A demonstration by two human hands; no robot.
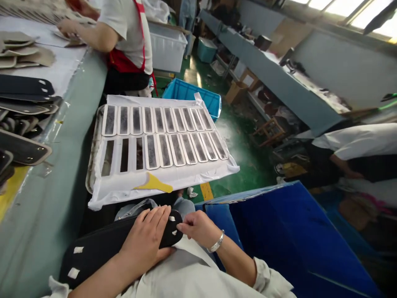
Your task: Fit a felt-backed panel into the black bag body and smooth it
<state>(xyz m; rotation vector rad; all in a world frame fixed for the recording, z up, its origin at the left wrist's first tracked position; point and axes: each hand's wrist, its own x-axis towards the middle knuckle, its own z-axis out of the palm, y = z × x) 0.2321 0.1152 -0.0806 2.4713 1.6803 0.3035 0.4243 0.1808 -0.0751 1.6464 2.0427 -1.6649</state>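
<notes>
A long black padded panel (102, 244) with rounded ends and small white tabs lies across my lap. My left hand (149, 236) rests flat over it near its right end, fingers stretched toward the far edge and thumb along the near one. At that right end, beside two white tabs (174, 232), the thumb and index finger of my right hand (198, 229) are pinched together. Whatever sits between those fingertips is too small to make out. A bracelet (216, 242) circles my right wrist.
Ahead, a white-covered tray (186, 176) bears rows of dark, pale-rimmed strips and a yellow scraper-like piece (154, 184). Black straps (23, 89) pile on the left bench (66, 165). A blue box (279, 231) stands at right. A co-worker (124, 37) sits beyond the bench.
</notes>
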